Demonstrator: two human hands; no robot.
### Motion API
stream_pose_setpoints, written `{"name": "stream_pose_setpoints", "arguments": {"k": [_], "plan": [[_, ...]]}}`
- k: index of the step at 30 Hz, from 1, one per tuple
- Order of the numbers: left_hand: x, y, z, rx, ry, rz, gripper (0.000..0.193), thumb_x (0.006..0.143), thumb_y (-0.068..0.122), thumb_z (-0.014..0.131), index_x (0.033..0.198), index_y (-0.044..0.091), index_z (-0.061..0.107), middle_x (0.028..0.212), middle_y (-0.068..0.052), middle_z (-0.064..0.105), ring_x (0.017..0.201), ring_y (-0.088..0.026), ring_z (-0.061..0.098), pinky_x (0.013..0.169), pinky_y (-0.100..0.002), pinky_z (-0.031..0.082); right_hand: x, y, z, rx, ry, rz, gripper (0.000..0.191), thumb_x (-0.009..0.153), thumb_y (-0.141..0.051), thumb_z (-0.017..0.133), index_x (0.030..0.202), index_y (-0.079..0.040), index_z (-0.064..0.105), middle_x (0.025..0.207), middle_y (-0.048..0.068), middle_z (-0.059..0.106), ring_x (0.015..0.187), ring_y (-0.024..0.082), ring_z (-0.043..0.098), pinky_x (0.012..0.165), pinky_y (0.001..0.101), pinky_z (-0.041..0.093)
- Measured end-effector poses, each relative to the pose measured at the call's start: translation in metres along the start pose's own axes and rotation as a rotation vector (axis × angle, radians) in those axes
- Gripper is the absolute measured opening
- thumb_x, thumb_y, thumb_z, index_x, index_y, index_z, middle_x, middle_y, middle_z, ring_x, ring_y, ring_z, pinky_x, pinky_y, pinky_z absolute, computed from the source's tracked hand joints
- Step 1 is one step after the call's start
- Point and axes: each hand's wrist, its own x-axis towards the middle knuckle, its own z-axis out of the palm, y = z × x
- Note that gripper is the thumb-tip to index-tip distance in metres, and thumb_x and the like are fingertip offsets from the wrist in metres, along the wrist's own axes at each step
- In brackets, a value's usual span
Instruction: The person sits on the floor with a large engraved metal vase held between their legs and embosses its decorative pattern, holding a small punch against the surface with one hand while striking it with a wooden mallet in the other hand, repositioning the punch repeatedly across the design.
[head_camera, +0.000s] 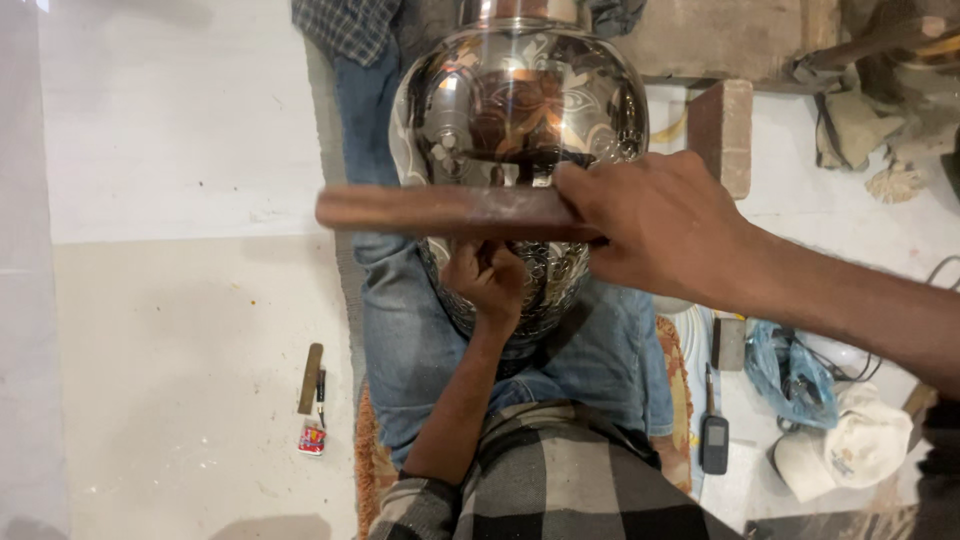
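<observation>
A large shiny metal pot (520, 100), engraved with flower patterns, lies on my lap against my blue jeans (410, 330). My left hand (487, 282) is pressed to the lower side of the pot, fingers bunched around what looks like a thin tool touching the surface. My right hand (665, 230) reaches in from the right and grips one end of a flat brown wooden stick (440, 210). The stick lies level across the pot, just above my left hand, and hides the top of the tool.
A brick (722, 130) stands on the pale floor right of the pot. At lower right lie a dark phone (713, 440), a white cap (850, 450), a blue plastic bag (790, 365) and cables. A small wooden piece (310, 378) and a red packet (312, 438) lie at left.
</observation>
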Motion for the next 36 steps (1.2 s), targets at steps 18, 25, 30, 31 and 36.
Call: {"name": "stream_pose_setpoints", "arguments": {"k": [18,25,30,31,36], "plan": [[-0.003,-0.012,0.002,0.042,-0.063,0.002,0.021,0.089,0.012,0.054,0.099,0.001,0.068,0.063,-0.001,0.055,0.053,-0.01,0.047,0.055,-0.028,0.046,0.006,0.002,0.001,-0.067,-0.053,-0.024,0.032,0.082,-0.009,0.063,0.111,-0.005,0.048,0.073,0.006,0.059,0.049,0.018,0.053,0.041,0.0345,0.043],[0.008,-0.001,0.002,0.06,-0.082,0.04,0.018,0.088,0.007,0.053,0.093,0.005,0.07,0.065,-0.001,0.06,0.054,-0.011,0.057,0.055,-0.028,0.048,0.006,0.007,0.004,-0.224,-0.192,0.02,0.028,0.088,-0.015,0.062,0.11,-0.003,0.049,0.067,0.006,0.061,0.045,0.016,0.051,0.037,0.0322,0.043],[0.013,0.003,-0.007,0.038,-0.213,0.01,0.028,0.082,0.003,0.059,0.106,0.002,0.073,0.072,-0.005,0.064,0.055,-0.013,0.056,0.055,-0.028,0.045,0.0,0.011,0.008,0.059,0.012,-0.003,0.031,0.076,-0.01,0.067,0.102,-0.004,0.051,0.067,0.009,0.059,0.041,0.02,0.053,0.035,0.0339,0.041],[0.015,0.002,-0.009,0.032,-0.254,0.035,0.031,0.08,0.003,0.06,0.108,0.002,0.073,0.073,-0.005,0.064,0.057,-0.013,0.056,0.056,-0.028,0.045,-0.003,0.013,0.009,-0.055,-0.064,0.03,0.03,0.078,-0.01,0.067,0.102,-0.004,0.05,0.066,0.008,0.06,0.042,0.02,0.055,0.034,0.0345,0.043],[0.026,-0.003,-0.012,0.04,-0.364,0.077,0.035,0.082,-0.005,0.059,0.113,0.004,0.073,0.079,-0.009,0.067,0.066,-0.017,0.066,0.062,-0.029,0.05,-0.016,0.026,0.022,0.064,0.028,0.078,0.031,0.071,-0.01,0.07,0.095,-0.006,0.051,0.068,0.01,0.062,0.045,0.026,0.057,0.039,0.0423,0.044]]}}
